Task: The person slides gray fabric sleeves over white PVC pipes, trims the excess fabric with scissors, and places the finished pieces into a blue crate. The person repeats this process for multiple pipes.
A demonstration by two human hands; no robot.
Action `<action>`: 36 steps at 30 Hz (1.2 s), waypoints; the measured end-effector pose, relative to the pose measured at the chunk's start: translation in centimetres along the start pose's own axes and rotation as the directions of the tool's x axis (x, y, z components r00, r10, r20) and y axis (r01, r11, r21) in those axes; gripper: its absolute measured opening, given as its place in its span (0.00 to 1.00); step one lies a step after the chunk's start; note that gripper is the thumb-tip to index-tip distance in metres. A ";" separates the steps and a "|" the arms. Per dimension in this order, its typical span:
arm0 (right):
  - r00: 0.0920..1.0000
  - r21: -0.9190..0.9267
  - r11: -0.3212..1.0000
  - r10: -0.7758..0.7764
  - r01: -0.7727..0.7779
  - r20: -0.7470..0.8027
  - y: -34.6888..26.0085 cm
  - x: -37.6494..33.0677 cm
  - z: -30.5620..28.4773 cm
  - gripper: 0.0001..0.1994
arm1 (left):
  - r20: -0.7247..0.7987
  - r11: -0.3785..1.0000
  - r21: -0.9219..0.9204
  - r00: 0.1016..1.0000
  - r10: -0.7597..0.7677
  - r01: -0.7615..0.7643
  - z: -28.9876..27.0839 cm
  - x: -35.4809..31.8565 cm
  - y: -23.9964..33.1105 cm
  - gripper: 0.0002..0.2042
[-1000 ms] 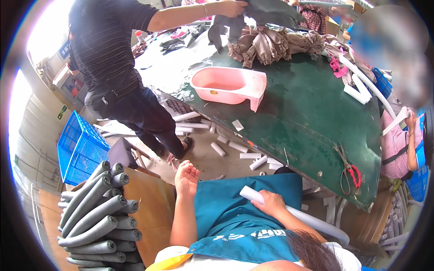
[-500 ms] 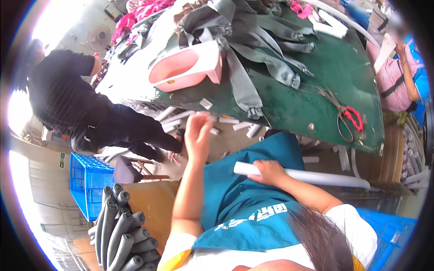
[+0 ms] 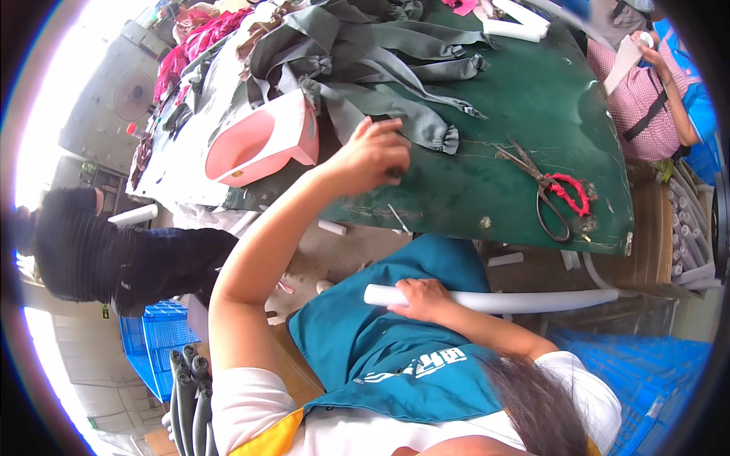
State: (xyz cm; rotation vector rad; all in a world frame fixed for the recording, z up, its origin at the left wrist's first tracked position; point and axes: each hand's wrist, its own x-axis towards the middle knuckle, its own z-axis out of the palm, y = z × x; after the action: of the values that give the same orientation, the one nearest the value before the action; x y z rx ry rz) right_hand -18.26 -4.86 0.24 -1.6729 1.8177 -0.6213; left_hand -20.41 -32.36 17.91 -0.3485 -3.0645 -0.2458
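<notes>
A white foam tube [image 3: 525, 302] lies across my lap, over my teal apron [image 3: 456, 266]. Near its left end, my right hand [image 3: 424, 299] is wrapped round it. My left hand [image 3: 371, 156] reaches over the green table, its fingers curled at the end of a grey fabric sleeve [image 3: 344, 109]; the hand hides most of that end. More grey sleeves with gathered ends [image 3: 433, 129] spread over the table beyond it. Left of my left hand stands a pink plastic potty-shaped tub [image 3: 262, 140]. Scissors with red-wrapped handles [image 3: 547, 182] lie to the right.
The green table [image 3: 525, 106] has its near edge just past my knees. A person in dark clothes [image 3: 91, 251] is at the left; another in a checked garment [image 3: 635, 106] works at the far right. Blue crates [image 3: 163, 334] and grey-covered tubes [image 3: 190, 395] stand lower left.
My left hand has moved up and right from beside the table edge to the grey sleeve. My right hand still holds the foam tube. The person at the left has shifted lower in view.
</notes>
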 end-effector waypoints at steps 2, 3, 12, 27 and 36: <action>1.000 0.009 1.000 0.009 -0.009 0.008 0.0 0.2 0.1 0.24 | -0.227 0.996 -0.081 0.972 -0.057 0.039 -0.4 3.2 -1.4 0.18; 1.000 0.021 1.000 0.017 -0.017 0.016 0.0 0.2 0.0 0.24 | -0.257 1.000 0.010 0.966 -0.015 0.018 -0.6 4.5 -1.7 0.17; 1.000 0.058 0.998 -0.003 0.003 -0.015 0.1 -0.3 -0.7 0.23 | 0.043 0.991 0.112 0.996 -0.076 0.070 0.9 9.3 -4.5 0.53; 1.000 0.053 0.999 -0.003 0.003 -0.010 0.4 0.6 0.2 0.24 | -0.055 0.992 -0.077 0.993 -0.102 0.098 -7.2 9.6 -7.6 0.16; 1.000 0.040 0.999 0.008 -0.008 -0.011 0.3 0.1 0.1 0.23 | 0.197 0.958 -0.096 0.949 -0.248 0.270 1.6 16.0 -3.6 0.35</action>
State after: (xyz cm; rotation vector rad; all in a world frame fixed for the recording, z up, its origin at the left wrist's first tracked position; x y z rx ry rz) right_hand -18.45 -4.94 -0.04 -1.6383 1.8073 -0.6601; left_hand -36.89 -32.01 16.82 0.0354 -3.2818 -0.4374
